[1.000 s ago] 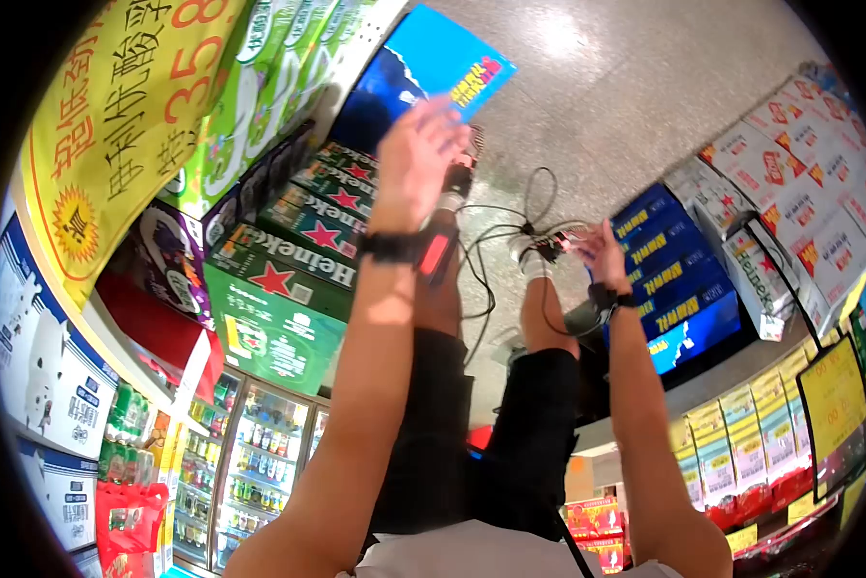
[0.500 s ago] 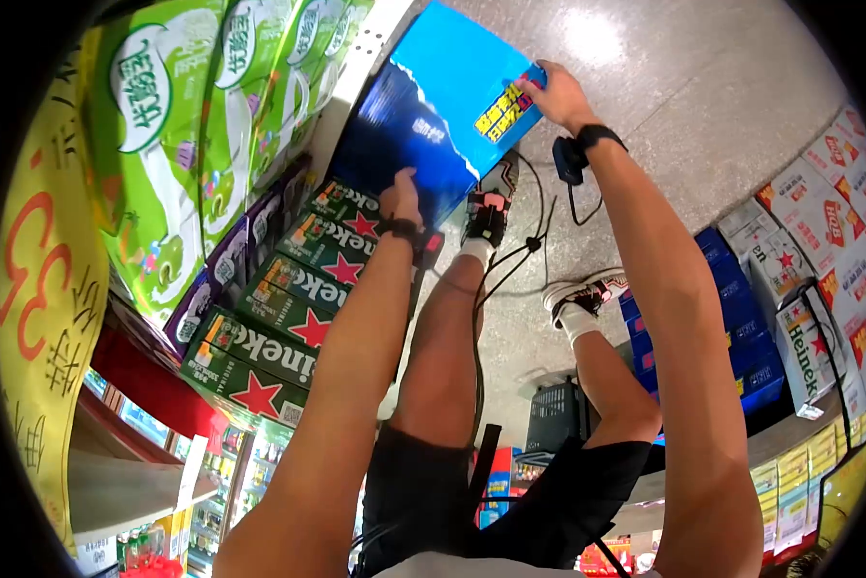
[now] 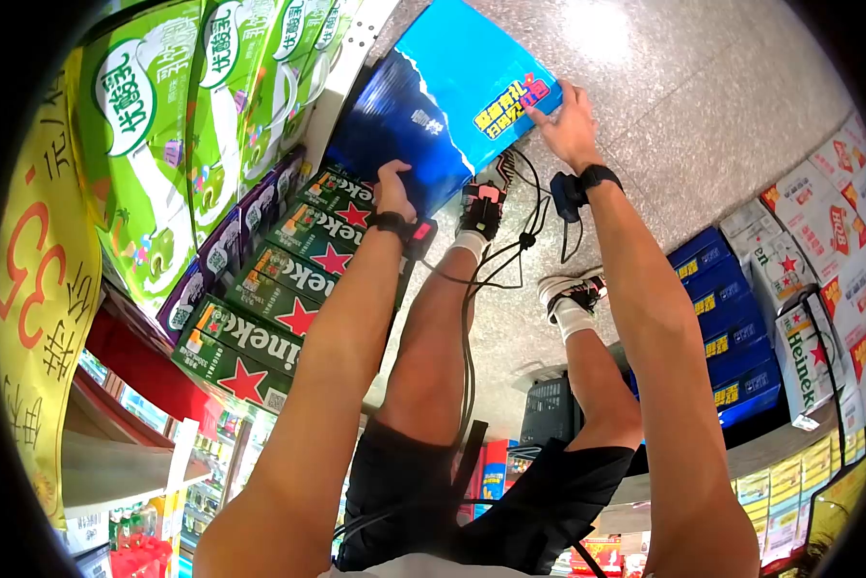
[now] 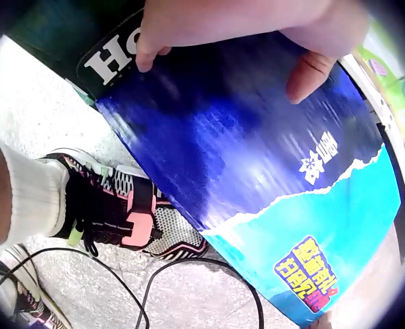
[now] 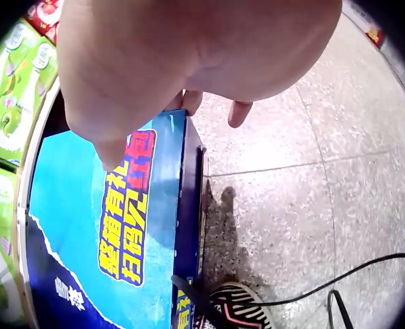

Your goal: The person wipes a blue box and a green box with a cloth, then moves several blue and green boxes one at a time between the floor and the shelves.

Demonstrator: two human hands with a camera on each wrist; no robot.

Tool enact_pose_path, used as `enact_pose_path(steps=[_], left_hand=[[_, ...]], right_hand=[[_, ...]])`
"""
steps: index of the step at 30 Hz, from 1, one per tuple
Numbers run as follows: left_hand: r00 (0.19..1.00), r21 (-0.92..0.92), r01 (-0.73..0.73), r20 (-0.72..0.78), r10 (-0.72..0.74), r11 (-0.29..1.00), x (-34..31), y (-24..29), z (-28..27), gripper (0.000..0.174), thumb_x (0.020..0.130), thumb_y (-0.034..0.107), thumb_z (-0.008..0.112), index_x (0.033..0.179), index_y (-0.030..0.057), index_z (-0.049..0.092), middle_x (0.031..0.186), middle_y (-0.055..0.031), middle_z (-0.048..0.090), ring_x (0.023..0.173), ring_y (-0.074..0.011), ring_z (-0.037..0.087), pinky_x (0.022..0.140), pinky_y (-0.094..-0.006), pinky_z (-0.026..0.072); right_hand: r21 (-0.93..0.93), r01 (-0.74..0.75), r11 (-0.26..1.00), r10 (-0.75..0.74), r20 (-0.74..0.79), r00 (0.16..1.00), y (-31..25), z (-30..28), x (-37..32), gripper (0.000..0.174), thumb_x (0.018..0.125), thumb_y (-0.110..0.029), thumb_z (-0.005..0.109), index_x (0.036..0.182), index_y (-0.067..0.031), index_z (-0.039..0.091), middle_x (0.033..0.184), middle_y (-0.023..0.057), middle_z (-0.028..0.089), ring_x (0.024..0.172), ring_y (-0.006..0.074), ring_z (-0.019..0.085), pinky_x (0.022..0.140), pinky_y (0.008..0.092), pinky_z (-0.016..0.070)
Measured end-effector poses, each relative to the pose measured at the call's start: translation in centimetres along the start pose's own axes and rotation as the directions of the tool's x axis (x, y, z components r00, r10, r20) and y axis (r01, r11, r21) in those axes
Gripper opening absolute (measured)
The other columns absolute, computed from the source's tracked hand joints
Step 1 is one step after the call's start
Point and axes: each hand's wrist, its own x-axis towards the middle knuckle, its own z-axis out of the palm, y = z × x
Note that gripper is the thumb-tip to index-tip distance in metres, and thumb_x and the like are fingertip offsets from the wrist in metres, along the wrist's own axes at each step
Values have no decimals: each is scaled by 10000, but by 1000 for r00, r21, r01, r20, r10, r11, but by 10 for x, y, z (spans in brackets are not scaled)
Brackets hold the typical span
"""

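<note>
A blue carton (image 3: 486, 72) lies at the upper middle in the head view, beside green beer cartons (image 3: 303, 270). My right hand (image 3: 570, 130) grips its far right corner, thumb on the printed top and fingers over the side. In the right wrist view this hand (image 5: 189, 55) covers the corner above the yellow lettering of the carton (image 5: 72, 178). My left hand (image 3: 394, 193) touches the carton's dark blue end. The left wrist view shows this hand (image 4: 250, 24) with thumb and fingertips spread on the carton (image 4: 209, 137); its other fingers are partly hidden.
Green milk cartons (image 3: 144, 144) stand at the left. Two shoes (image 3: 481, 207) and a loose black cable (image 3: 527, 241) are on the floor below the carton. Dark blue boxes (image 3: 732, 328) and a white beer carton (image 3: 804, 356) are stacked at the right, near a grey basket (image 3: 549, 409).
The right hand has come from beside the right foot to the carton's corner. The left hand has lowered to the carton's near end. The view has shifted.
</note>
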Motion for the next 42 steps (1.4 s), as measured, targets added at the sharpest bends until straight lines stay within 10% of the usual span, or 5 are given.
enact_pose_path(steps=[5,8,15,35,42], left_hand=[[991,44,51,123,-56,998,18,-4,-11,455,599,211,665,987,-13,587,1081,-123,604,924,-295,585,860,-454,440],[854,509,-329,-200,481,795,40,-9,-8,478,600,175,662,998,-79,585,996,-162,641,821,-275,594,720,-381,506],[989,-84,-117,-102,108,990,48,23,-21,409,610,167,653,978,2,587,933,-115,638,763,-268,573,688,-368,479],[805,159,-543,379,457,825,74,87,82,327,747,230,723,942,-25,664,880,-73,660,787,-188,604,722,-301,475],[662,371,-740,548,511,561,27,76,132,616,710,327,849,1148,-38,617,1053,-103,682,916,-179,635,844,-324,498]], right_hand=[[-126,-39,991,48,72,996,-11,-9,4,804,772,-516,710,1370,-58,430,1364,140,420,1289,314,400,1008,564,317],[-283,-18,959,64,156,986,-31,-16,34,797,766,-554,695,1303,-9,474,1339,180,464,1250,340,464,1006,556,340],[-24,176,984,-169,186,968,-9,19,75,570,880,-377,633,1235,54,519,1082,272,635,1044,403,609,916,427,478],[60,-381,923,379,37,925,125,-55,14,805,856,-651,541,1109,110,596,1016,292,654,977,369,643,873,409,473],[731,-349,587,407,106,907,119,-49,14,603,823,-370,764,1179,86,593,1149,154,653,1018,201,619,905,316,471]])
